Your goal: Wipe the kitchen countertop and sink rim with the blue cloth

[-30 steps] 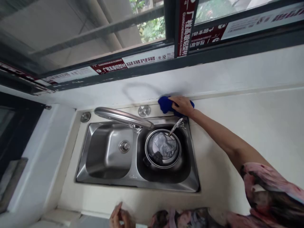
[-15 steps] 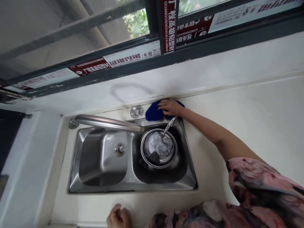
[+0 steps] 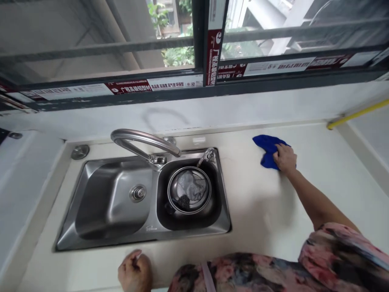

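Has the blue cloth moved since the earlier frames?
Yes: the blue cloth moved right, from behind the sink to the counter beyond its right edge.

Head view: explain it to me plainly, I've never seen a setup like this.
There is no machine here, just a person working with two bare hands. The camera is worn on that person's head, looking forward and down, so you see roughly what they see.

Set into the pale countertop is a steel sink with two bowls and a curved faucet. In the right bowl sits a round metal vessel with a crumpled grey item inside.

The right hand is on a blue cloth right of the sink; whether gripping or pressing it is unclear. The left hand is curled near the sink's front edge, nothing visible in it.
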`<action>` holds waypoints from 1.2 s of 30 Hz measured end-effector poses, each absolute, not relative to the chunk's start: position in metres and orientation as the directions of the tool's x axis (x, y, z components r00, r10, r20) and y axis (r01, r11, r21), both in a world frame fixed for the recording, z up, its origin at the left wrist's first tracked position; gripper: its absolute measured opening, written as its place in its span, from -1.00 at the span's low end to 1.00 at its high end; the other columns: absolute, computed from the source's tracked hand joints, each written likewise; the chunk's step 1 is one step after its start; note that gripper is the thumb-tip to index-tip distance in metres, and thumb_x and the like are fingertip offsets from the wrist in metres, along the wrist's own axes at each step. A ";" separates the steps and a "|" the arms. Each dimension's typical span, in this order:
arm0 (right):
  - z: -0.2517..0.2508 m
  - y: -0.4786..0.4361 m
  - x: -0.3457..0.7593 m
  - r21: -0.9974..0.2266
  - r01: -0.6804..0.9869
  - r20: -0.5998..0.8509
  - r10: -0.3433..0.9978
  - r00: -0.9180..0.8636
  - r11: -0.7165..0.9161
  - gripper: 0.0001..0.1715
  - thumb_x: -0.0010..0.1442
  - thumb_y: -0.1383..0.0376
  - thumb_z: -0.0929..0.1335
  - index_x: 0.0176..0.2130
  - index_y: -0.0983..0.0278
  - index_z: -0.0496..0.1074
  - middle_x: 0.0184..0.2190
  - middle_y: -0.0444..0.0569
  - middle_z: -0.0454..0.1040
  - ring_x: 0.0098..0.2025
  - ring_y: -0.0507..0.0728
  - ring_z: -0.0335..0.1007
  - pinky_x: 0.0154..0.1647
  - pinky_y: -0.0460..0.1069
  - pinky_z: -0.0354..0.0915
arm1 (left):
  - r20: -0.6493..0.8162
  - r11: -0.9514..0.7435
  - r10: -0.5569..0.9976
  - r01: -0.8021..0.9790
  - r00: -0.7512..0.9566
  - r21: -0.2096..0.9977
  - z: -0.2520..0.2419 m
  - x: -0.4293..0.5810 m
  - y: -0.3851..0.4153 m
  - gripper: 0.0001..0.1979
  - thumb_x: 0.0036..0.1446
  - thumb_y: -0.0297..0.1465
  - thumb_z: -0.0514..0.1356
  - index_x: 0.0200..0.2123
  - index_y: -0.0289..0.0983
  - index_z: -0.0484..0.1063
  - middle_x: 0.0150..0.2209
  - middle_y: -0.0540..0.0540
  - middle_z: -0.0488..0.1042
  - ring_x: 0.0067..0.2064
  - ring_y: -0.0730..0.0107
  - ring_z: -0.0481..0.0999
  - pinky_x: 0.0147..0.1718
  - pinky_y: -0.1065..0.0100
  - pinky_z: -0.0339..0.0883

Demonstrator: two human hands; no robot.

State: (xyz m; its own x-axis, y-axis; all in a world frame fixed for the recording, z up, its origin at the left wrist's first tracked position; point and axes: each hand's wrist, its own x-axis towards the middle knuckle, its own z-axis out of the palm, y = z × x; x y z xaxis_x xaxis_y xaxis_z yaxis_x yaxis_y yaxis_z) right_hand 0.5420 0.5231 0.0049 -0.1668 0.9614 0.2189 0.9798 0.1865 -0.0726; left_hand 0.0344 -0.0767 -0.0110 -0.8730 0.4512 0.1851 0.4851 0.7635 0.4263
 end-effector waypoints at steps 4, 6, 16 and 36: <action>0.001 0.479 0.589 -0.054 0.998 0.261 0.965 0.036 -0.022 -0.38 0.36 0.21 0.19 0.24 0.32 0.53 0.18 0.38 0.53 0.17 0.50 0.38 -0.01 0.35 0.38 | 0.161 0.766 0.452 0.475 -0.877 0.433 -0.015 0.032 -0.076 -0.80 0.11 -0.26 0.12 -0.29 -0.14 0.52 -0.28 -0.18 0.56 -0.16 -0.01 0.48 -0.01 -0.05 0.42; 0.000 0.463 0.592 -0.052 0.989 0.289 0.946 0.149 -0.139 -0.37 0.37 0.19 0.18 0.24 0.35 0.53 0.15 0.44 0.52 0.14 0.56 0.38 -0.05 0.42 0.38 | 0.159 0.768 0.434 0.456 -0.887 0.450 -0.015 0.033 -0.074 -0.79 0.10 -0.26 0.12 -0.28 -0.14 0.53 -0.30 -0.17 0.54 -0.16 -0.01 0.48 -0.01 -0.05 0.42; 0.022 0.431 0.440 -0.077 0.957 0.150 0.952 -0.265 0.279 -0.25 0.45 0.11 0.21 0.51 0.22 0.29 0.34 0.32 0.36 0.11 0.45 0.37 0.06 0.30 0.39 | 0.077 0.789 0.374 0.360 -0.924 0.498 -0.004 0.035 -0.067 -0.78 0.07 -0.25 0.14 -0.28 -0.14 0.54 -0.29 -0.13 0.48 -0.22 0.07 0.43 -0.04 -0.02 0.41; 0.030 0.523 0.255 -0.197 0.723 0.004 0.738 -0.675 0.663 -0.34 0.50 0.25 0.20 0.50 0.03 0.31 0.49 0.08 0.25 0.22 0.44 0.14 0.13 0.26 0.09 | 0.117 0.820 0.390 0.402 -0.913 0.407 0.008 0.043 -0.058 -0.80 0.12 -0.26 0.10 -0.30 -0.15 0.49 -0.28 -0.14 0.55 -0.14 0.08 0.46 -0.07 0.04 0.39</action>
State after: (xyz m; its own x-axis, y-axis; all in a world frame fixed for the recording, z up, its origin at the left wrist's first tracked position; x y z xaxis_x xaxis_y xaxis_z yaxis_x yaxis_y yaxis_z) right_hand 0.2550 0.5233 0.0298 -0.6752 0.7376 0.0044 0.7226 0.6626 -0.1967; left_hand 0.0433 -0.0584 0.0081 -0.9134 0.3899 0.1172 0.4023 0.8200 0.4071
